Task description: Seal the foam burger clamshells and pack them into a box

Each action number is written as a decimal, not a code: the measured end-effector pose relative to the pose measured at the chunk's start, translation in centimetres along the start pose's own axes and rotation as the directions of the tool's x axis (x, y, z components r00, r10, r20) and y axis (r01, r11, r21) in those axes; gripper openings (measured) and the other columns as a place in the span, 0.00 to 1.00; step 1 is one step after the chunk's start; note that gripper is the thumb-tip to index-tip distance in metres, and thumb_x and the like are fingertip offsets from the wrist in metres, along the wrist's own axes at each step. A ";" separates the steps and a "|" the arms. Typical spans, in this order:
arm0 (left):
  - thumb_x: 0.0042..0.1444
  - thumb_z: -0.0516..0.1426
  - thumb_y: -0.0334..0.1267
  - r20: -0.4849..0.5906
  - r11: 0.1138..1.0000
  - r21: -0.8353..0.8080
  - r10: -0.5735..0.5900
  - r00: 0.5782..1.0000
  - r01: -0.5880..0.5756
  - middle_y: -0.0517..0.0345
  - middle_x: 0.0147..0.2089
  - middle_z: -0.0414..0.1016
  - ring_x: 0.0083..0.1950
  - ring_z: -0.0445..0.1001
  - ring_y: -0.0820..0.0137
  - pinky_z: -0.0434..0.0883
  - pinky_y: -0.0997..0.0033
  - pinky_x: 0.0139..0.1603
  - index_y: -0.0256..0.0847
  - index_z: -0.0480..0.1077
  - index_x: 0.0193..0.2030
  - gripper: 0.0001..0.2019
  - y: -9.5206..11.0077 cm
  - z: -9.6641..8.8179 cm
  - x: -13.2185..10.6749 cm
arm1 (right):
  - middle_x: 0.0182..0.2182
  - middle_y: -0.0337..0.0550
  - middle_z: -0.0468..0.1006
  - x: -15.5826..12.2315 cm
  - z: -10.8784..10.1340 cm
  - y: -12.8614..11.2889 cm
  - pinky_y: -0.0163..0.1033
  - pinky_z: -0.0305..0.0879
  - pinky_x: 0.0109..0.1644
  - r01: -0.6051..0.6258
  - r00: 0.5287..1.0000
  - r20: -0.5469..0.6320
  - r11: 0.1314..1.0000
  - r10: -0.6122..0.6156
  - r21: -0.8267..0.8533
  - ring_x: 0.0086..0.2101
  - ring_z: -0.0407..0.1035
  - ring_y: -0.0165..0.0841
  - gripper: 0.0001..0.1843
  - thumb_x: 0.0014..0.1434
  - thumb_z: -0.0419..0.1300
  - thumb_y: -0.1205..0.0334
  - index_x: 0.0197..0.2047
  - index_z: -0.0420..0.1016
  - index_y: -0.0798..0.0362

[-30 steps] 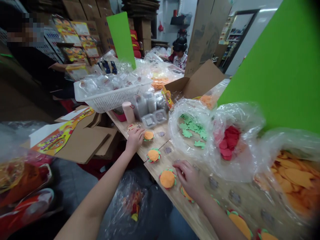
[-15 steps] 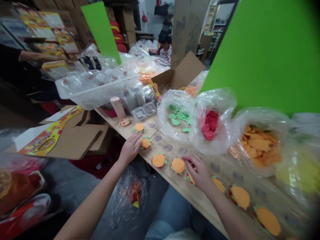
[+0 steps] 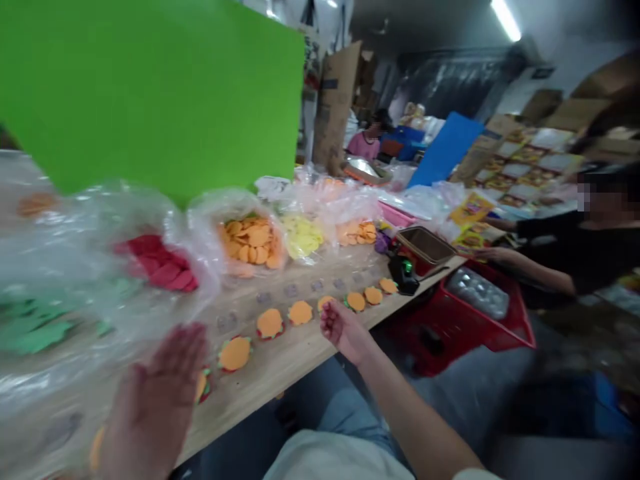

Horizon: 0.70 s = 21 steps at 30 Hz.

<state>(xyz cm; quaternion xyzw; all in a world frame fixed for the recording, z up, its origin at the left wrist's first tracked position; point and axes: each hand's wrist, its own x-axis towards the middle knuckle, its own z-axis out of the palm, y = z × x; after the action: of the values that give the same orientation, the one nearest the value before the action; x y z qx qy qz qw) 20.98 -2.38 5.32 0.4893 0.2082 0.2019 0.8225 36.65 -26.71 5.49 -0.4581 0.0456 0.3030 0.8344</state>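
A row of felt burgers (image 3: 270,323) lies along the near edge of the wooden table (image 3: 290,357). My left hand (image 3: 160,393), blurred, is open with its fingers stretched flat, partly over one burger (image 3: 201,385) at the lower left. My right hand (image 3: 341,328) hovers at the table edge with its fingers curled, next to a burger (image 3: 326,303) in the middle of the row. Whether it holds anything is hidden. Small clear blister cups (image 3: 264,298) stand in a line behind the burgers.
Plastic bags hold green (image 3: 30,330), red (image 3: 160,263), orange (image 3: 250,243) and yellow (image 3: 303,235) felt pieces under a green board (image 3: 150,87). A black device (image 3: 404,273), a brown tray (image 3: 425,243) and a red crate (image 3: 465,313) lie to the right. A co-worker's arm (image 3: 530,267) reaches in.
The view has swung from the left end of the table to the right end. My left hand has lifted off the burgers and spread open. My right hand has moved along the row.
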 end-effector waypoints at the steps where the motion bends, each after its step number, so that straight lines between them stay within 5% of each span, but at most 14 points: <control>1: 0.53 0.43 0.60 0.082 0.979 -0.138 -0.142 0.986 0.152 0.61 0.63 0.59 0.64 0.55 0.63 0.58 0.63 0.64 0.51 0.57 0.61 0.31 -0.4 3.6 0.4 | 0.22 0.35 0.70 -0.6 -1.8 -0.9 0.28 0.58 0.24 0.023 0.996 -0.087 0.998 -0.018 0.064 0.23 0.66 0.24 0.12 0.51 0.60 0.53 0.30 0.68 0.54; 3: 0.54 0.44 0.56 0.282 0.860 -0.298 -0.335 0.899 0.414 0.48 0.61 0.62 0.62 0.59 0.61 0.62 0.63 0.61 0.39 0.59 0.60 0.32 -1.3 9.3 1.0 | 0.21 0.36 0.69 -1.6 -5.2 -2.3 0.28 0.59 0.23 0.084 0.967 -0.251 0.989 -0.050 0.125 0.22 0.65 0.24 0.12 0.51 0.60 0.54 0.27 0.67 0.53; 5: 0.56 0.44 0.53 0.413 0.736 -0.378 -0.409 0.814 0.562 0.42 0.60 0.62 0.62 0.59 0.61 0.65 0.63 0.59 0.33 0.55 0.62 0.33 -2.1 12.7 1.8 | 0.21 0.38 0.70 -2.1 -7.9 -3.6 0.30 0.59 0.22 0.131 0.929 -0.357 0.988 -0.096 0.076 0.22 0.65 0.26 0.13 0.51 0.60 0.53 0.25 0.67 0.53; 7: 0.57 0.44 0.52 0.456 0.659 -0.453 -0.407 0.791 0.600 0.41 0.61 0.61 0.62 0.59 0.61 0.66 0.63 0.58 0.31 0.51 0.64 0.33 -2.7 14.2 2.7 | 0.23 0.39 0.71 -1.8 -9.6 -4.9 0.30 0.60 0.23 0.137 0.915 -0.374 0.988 -0.154 -0.073 0.24 0.66 0.27 0.12 0.50 0.61 0.53 0.27 0.68 0.53; 10: 0.58 0.44 0.51 0.448 0.609 -0.542 -0.373 0.812 0.579 0.42 0.62 0.59 0.63 0.57 0.61 0.65 0.64 0.58 0.31 0.47 0.65 0.33 -3.0 14.8 4.2 | 0.27 0.39 0.73 1.1 -9.5 -7.2 0.31 0.61 0.25 0.149 0.933 -0.249 0.909 -0.260 -0.389 0.26 0.67 0.28 0.13 0.48 0.62 0.53 0.33 0.68 0.53; 14: 0.59 0.44 0.49 0.381 0.615 -0.638 -0.271 0.884 0.464 0.41 0.63 0.58 0.64 0.55 0.60 0.63 0.63 0.59 0.29 0.45 0.65 0.33 -2.5 13.8 6.0 | 0.26 0.38 0.71 9.6 -3.0 -10.5 0.34 0.62 0.27 0.391 0.906 0.190 0.573 -0.380 -0.720 0.27 0.67 0.30 0.11 0.51 0.58 0.54 0.32 0.66 0.53; 17: 0.60 0.44 0.47 0.321 0.634 -0.692 -0.158 0.934 0.346 0.41 0.63 0.57 0.65 0.53 0.59 0.59 0.62 0.61 0.28 0.50 0.64 0.30 -2.3 12.0 7.3 | 0.27 0.40 0.71 17.0 5.5 -12.6 0.36 0.63 0.32 0.608 0.738 0.504 0.117 -0.450 -0.785 0.28 0.66 0.31 0.08 0.55 0.52 0.57 0.31 0.66 0.52; 19: 0.61 0.43 0.47 0.299 0.640 -0.712 -0.095 0.949 0.288 0.43 0.63 0.57 0.65 0.52 0.59 0.56 0.62 0.63 0.28 0.55 0.61 0.28 -2.2 10.7 7.9 | 0.31 0.44 0.73 21.6 11.2 -13.7 0.38 0.62 0.39 0.616 0.614 0.627 -0.207 -0.480 -0.760 0.33 0.66 0.33 0.08 0.56 0.50 0.60 0.32 0.68 0.53; 21: 0.60 0.43 0.49 0.278 0.642 -0.725 -0.059 0.959 0.249 0.43 0.64 0.56 0.66 0.51 0.59 0.54 0.62 0.63 0.29 0.58 0.59 0.28 -1.8 9.6 8.2 | 0.36 0.51 0.72 25.7 15.7 -14.4 0.44 0.58 0.46 0.560 0.579 0.643 -0.328 -0.502 -0.761 0.40 0.65 0.38 0.08 0.55 0.51 0.62 0.36 0.69 0.56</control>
<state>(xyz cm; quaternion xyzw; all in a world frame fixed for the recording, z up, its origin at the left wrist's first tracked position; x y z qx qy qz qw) 33.23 -5.69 6.70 0.1046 0.0509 0.1409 0.9832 62.24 -8.05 15.99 -0.8418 -0.4056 -0.1665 0.3148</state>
